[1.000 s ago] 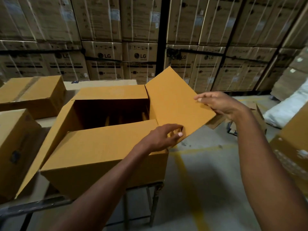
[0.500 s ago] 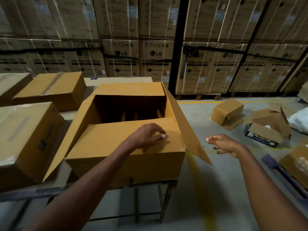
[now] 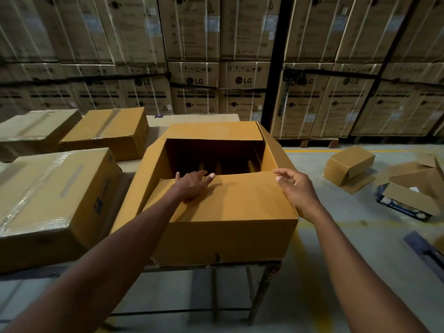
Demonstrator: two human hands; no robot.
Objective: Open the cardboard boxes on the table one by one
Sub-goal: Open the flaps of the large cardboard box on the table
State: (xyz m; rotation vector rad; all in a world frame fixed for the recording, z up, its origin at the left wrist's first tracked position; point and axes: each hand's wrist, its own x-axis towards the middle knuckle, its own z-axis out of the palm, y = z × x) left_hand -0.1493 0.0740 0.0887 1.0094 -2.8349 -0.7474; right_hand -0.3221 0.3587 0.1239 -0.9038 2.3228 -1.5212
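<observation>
Cardboard box (image 3: 223, 236) sits at the tabletop's (image 3: 134, 167) 3 o'clock edge, half open. Left hand (image 3: 192, 186) presses flat on its near flap; right hand (image 3: 298, 188), fingers loosely spread, holds nothing at the flap's 3 o'clock corner

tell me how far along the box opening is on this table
Partly done. The open box at the table's right end has its side and far flaps folded out. In hand: its near flap still lies flat, with the left hand resting on it and the right hand at its corner. Left: three boxes, the taped box nearest and two closed boxes behind it.
</observation>
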